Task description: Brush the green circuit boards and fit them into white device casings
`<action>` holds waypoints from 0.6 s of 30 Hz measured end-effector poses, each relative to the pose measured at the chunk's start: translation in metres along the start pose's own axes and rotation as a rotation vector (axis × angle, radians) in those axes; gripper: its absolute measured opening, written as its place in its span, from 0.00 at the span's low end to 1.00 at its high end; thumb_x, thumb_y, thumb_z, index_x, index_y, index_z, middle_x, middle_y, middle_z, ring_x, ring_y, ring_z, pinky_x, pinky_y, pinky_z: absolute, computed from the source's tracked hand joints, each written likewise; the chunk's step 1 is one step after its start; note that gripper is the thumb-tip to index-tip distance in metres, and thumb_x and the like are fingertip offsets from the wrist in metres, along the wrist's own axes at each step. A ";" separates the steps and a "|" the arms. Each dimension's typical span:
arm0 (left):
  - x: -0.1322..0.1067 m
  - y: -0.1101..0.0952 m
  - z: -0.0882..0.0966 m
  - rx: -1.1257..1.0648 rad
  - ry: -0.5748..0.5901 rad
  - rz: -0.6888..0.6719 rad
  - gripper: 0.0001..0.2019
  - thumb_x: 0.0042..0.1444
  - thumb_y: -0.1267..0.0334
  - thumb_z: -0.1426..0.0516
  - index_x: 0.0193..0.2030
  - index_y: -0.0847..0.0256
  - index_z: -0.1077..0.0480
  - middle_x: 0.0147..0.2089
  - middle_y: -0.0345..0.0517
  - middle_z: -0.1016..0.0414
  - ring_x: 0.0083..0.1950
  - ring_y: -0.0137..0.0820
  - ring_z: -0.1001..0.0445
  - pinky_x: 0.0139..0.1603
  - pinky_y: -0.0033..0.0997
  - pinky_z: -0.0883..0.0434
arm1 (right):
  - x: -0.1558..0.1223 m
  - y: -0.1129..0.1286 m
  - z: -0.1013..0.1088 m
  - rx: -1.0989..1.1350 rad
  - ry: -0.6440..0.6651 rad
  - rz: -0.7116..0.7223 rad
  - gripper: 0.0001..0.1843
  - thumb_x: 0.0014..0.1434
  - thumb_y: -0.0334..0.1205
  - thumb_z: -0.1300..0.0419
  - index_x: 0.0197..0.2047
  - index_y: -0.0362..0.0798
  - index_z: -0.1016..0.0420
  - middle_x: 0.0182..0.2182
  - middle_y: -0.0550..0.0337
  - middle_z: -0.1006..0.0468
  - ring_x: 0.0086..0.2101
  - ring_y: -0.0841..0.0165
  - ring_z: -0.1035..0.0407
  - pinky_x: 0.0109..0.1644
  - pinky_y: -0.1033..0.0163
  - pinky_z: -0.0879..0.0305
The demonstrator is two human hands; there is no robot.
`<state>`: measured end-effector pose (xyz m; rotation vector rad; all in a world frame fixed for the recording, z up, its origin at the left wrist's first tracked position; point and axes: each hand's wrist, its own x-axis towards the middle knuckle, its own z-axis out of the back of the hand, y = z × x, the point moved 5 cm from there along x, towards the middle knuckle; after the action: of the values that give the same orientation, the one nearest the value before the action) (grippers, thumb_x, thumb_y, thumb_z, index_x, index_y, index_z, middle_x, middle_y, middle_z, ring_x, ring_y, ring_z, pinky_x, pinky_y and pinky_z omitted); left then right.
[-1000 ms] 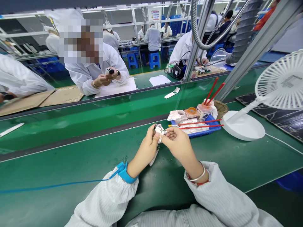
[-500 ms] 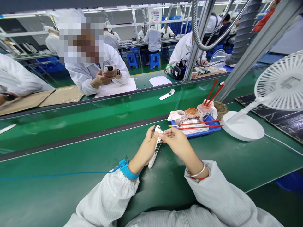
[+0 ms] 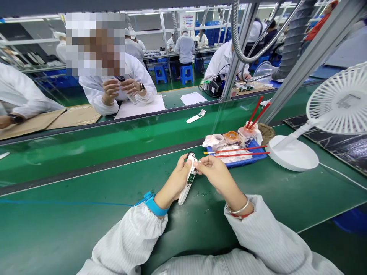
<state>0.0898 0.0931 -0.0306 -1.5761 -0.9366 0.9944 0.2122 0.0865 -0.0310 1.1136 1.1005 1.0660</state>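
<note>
My left hand [image 3: 178, 178] is closed around a slim white handheld device [image 3: 183, 194], which tilts with its dark-tipped head pointing away from me. Its housing is open along one side, where a green circuit board shows. At the upper right edge of the device, the thumb and fingers of my right hand [image 3: 217, 172] are pinched together on a small part that I cannot make out. Both hands are just above the green bench [image 3: 120, 179]. A blue wrist strap [image 3: 156, 207] with a cord is on my left wrist.
A blue tray [image 3: 243, 163] with jars, tissue and red-handled brushes [image 3: 241, 150] stands beyond my right hand. A white fan [image 3: 292, 160] is further right. Past the bench edge runs a green conveyor [image 3: 137, 135] carrying a white cover [image 3: 196, 116]. A co-worker [image 3: 137, 72] sits opposite.
The white cover on the conveyor has shifted left. The co-worker opposite has changed their hands' position. My hands stay almost still on the device.
</note>
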 end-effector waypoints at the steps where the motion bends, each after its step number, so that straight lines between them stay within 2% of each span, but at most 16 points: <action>1: 0.000 -0.001 0.001 0.048 -0.007 -0.027 0.20 0.60 0.50 0.52 0.54 0.57 0.42 0.44 0.45 0.30 0.43 0.32 0.31 0.46 0.31 0.35 | 0.000 0.001 0.000 -0.002 -0.001 0.002 0.16 0.47 0.49 0.36 0.31 0.46 0.32 0.26 0.58 0.26 0.28 0.66 0.28 0.36 0.58 0.31; 5: -0.001 -0.009 0.007 0.277 -0.092 -0.177 0.20 0.61 0.52 0.53 0.56 0.58 0.42 0.53 0.48 0.32 0.53 0.34 0.34 0.54 0.31 0.40 | -0.002 0.004 -0.002 -0.005 -0.001 0.036 0.15 0.48 0.48 0.37 0.33 0.45 0.31 0.27 0.58 0.25 0.30 0.66 0.29 0.39 0.57 0.31; 9: -0.001 -0.009 0.009 0.315 -0.130 -0.214 0.21 0.61 0.52 0.52 0.58 0.59 0.42 0.54 0.48 0.32 0.55 0.34 0.35 0.54 0.31 0.40 | -0.002 0.006 -0.003 0.003 0.002 0.071 0.15 0.48 0.48 0.37 0.33 0.46 0.32 0.28 0.59 0.26 0.31 0.66 0.29 0.40 0.56 0.30; 13: 0.001 -0.006 0.011 0.132 -0.140 -0.154 0.19 0.60 0.51 0.51 0.53 0.58 0.37 0.49 0.46 0.30 0.50 0.32 0.32 0.51 0.30 0.38 | -0.002 0.007 -0.003 0.039 0.057 0.068 0.14 0.50 0.46 0.38 0.36 0.45 0.31 0.29 0.57 0.25 0.30 0.66 0.27 0.39 0.55 0.29; 16: 0.002 -0.004 0.009 -0.135 -0.132 -0.038 0.17 0.58 0.50 0.49 0.45 0.60 0.33 0.37 0.42 0.28 0.36 0.28 0.31 0.40 0.28 0.34 | -0.007 0.012 -0.005 0.094 0.128 0.070 0.13 0.53 0.41 0.41 0.41 0.45 0.31 0.29 0.58 0.24 0.30 0.67 0.26 0.40 0.57 0.28; 18: 0.000 -0.005 0.007 -0.282 -0.134 0.041 0.17 0.56 0.49 0.47 0.38 0.62 0.32 0.31 0.40 0.29 0.30 0.26 0.33 0.34 0.26 0.35 | -0.013 0.019 -0.003 0.077 0.117 0.135 0.09 0.54 0.39 0.42 0.40 0.47 0.31 0.29 0.60 0.24 0.31 0.68 0.26 0.40 0.58 0.28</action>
<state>0.0832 0.0967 -0.0269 -1.7834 -1.1828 1.0415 0.2058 0.0760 -0.0114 1.2127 1.1804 1.2155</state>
